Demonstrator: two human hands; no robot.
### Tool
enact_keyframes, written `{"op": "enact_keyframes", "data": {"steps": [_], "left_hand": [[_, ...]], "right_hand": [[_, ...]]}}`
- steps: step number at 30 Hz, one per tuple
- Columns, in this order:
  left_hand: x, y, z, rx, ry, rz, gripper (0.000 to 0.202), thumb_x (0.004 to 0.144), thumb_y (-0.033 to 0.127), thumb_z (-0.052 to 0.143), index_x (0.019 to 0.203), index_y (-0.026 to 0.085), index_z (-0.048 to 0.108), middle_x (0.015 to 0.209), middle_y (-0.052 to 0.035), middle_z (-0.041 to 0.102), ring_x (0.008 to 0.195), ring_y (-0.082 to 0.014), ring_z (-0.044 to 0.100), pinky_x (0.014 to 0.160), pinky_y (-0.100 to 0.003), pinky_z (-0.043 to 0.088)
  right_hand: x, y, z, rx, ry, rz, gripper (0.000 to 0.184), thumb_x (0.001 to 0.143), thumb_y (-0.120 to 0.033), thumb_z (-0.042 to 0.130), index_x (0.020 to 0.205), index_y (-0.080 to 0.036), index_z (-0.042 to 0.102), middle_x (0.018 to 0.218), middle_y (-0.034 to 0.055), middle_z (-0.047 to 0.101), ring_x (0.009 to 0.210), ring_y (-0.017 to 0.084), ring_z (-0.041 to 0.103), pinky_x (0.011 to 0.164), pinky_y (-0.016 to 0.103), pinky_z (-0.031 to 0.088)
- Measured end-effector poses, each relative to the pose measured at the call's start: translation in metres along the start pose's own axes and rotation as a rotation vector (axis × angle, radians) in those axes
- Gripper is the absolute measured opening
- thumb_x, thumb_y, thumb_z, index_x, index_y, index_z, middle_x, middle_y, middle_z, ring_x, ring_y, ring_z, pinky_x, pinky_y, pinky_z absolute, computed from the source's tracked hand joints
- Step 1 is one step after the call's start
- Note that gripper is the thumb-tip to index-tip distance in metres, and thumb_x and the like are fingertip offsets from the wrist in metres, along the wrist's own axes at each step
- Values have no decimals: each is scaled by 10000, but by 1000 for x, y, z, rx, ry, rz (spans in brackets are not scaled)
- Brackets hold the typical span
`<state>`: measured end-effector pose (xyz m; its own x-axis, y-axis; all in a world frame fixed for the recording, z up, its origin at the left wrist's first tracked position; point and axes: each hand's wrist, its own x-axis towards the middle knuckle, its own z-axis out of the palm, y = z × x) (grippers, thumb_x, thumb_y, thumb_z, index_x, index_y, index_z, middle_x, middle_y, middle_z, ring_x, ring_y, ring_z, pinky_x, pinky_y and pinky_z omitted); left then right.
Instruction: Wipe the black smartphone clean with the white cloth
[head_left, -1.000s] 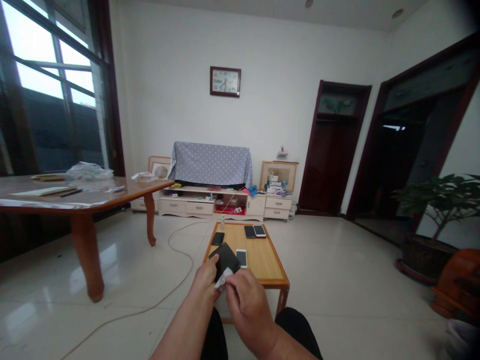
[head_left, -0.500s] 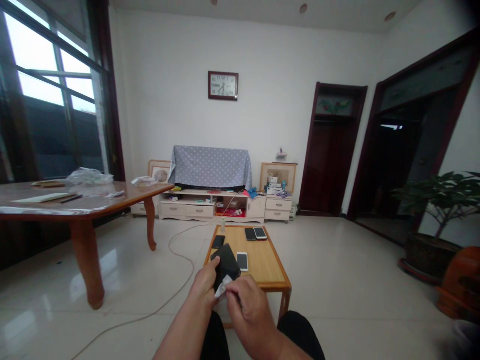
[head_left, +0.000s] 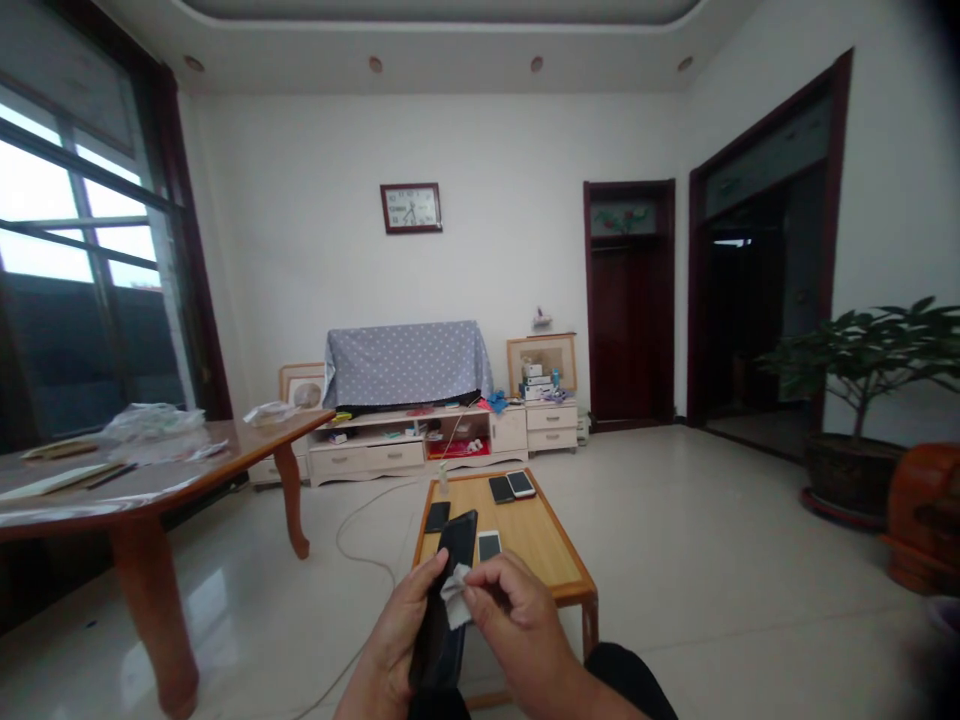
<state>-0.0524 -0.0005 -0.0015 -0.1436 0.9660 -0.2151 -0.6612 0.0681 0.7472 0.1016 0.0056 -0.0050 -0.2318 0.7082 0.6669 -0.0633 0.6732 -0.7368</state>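
My left hand [head_left: 401, 620] is closed around a black smartphone [head_left: 462, 535], held tilted in front of me above the near end of the low wooden table [head_left: 536, 530]. Between the thumb and fingers of my right hand [head_left: 510, 610] is a crumpled white wipe [head_left: 455, 597], pressed against the phone's edge or face; which one I cannot tell. Just beyond the hands a white phone [head_left: 489, 545] lies on the table, partly covered by my right hand. To its left lies a dark phone [head_left: 437, 516]. Farther back, a black phone [head_left: 502, 489] and another white phone [head_left: 520, 484] lie side by side.
A small clear bottle [head_left: 443, 478] stands at the table's far left corner. On the left is a larger table [head_left: 217, 465] with plastic bags [head_left: 154, 430]. A cable [head_left: 341, 535] runs over the floor. A potted plant [head_left: 859, 440] stands at right.
The phone has turned from lying broadside to a steeper, narrower angle, and the wipe has moved up along it. My view has tilted upward and shifted right.
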Motion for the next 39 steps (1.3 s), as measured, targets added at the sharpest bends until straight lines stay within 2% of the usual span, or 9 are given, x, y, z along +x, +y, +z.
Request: {"op": "enact_keyframes", "data": {"steps": [3, 6, 10, 15, 21, 23, 31, 36, 39], "left_hand": [[0, -2, 2, 104, -131, 111, 225, 817, 213, 749, 1019, 117, 726, 952, -83, 785, 810, -198, 735, 820, -298, 587], [2, -5, 3, 160, -175, 115, 300, 832, 226, 745, 1112, 120, 718, 1080, -99, 772, 899, -201, 728, 879, -305, 575], [6, -9, 0, 84, -144, 91, 245, 830, 222, 741, 1052, 122, 718, 979, -82, 775, 814, -189, 725, 789, -290, 588], [7, -13, -4, 27, 21, 39, 102, 828, 207, 723, 900, 135, 715, 838, -58, 768, 655, -171, 693, 721, -305, 605], [2, -13, 8, 90, -139, 83, 262, 809, 167, 741, 1068, 125, 719, 966, -87, 783, 885, -227, 741, 842, -323, 596], [1, -12, 12, 121, -128, 81, 310, 799, 184, 757, 1102, 131, 716, 974, -92, 786, 881, -239, 746, 823, -328, 600], [2, -17, -1, 145, -116, 88, 244, 794, 283, 789, 964, 125, 716, 956, -80, 776, 822, -198, 737, 791, -272, 567], [-1, -16, 8, 256, -106, 70, 361, 800, 294, 783, 1118, 143, 701, 984, -88, 780, 678, -167, 704, 651, -250, 553], [0, -16, 12, 257, -62, 91, 329, 783, 283, 793, 1067, 143, 705, 970, -90, 781, 667, -170, 704, 626, -248, 550]], "right_hand": [[27, 5, -12, 42, 85, 18, 108, 915, -280, 635, 880, -200, 699, 854, 29, 660, 780, 176, 628, 707, 274, 499], [44, 11, -21, 64, 150, 37, 130, 914, -305, 635, 882, -193, 693, 855, 33, 660, 796, 186, 631, 715, 284, 504], [22, 11, -17, 31, 77, 31, 107, 913, -282, 627, 889, -200, 693, 862, 29, 651, 795, 176, 631, 711, 275, 494], [-17, 6, -9, -34, -58, -107, 73, 892, -242, 633, 897, -214, 700, 804, 8, 622, 721, 147, 609, 653, 247, 467], [32, 7, -26, 18, 136, 23, 99, 910, -268, 626, 879, -201, 692, 848, 25, 655, 783, 174, 633, 690, 269, 501], [41, 8, -29, 22, 164, 17, 96, 907, -266, 627, 889, -198, 693, 858, 28, 660, 793, 180, 636, 697, 275, 504], [-8, 8, -22, -107, -49, -50, 75, 893, -180, 630, 858, -213, 687, 816, 3, 620, 749, 157, 612, 679, 264, 459], [25, 16, -35, -124, 81, 0, 83, 889, -171, 629, 840, -209, 684, 824, 13, 643, 778, 176, 624, 687, 276, 480], [29, 21, -38, -178, 83, -29, 96, 894, -161, 621, 836, -212, 678, 828, 13, 636, 781, 177, 623, 690, 279, 485]]}}
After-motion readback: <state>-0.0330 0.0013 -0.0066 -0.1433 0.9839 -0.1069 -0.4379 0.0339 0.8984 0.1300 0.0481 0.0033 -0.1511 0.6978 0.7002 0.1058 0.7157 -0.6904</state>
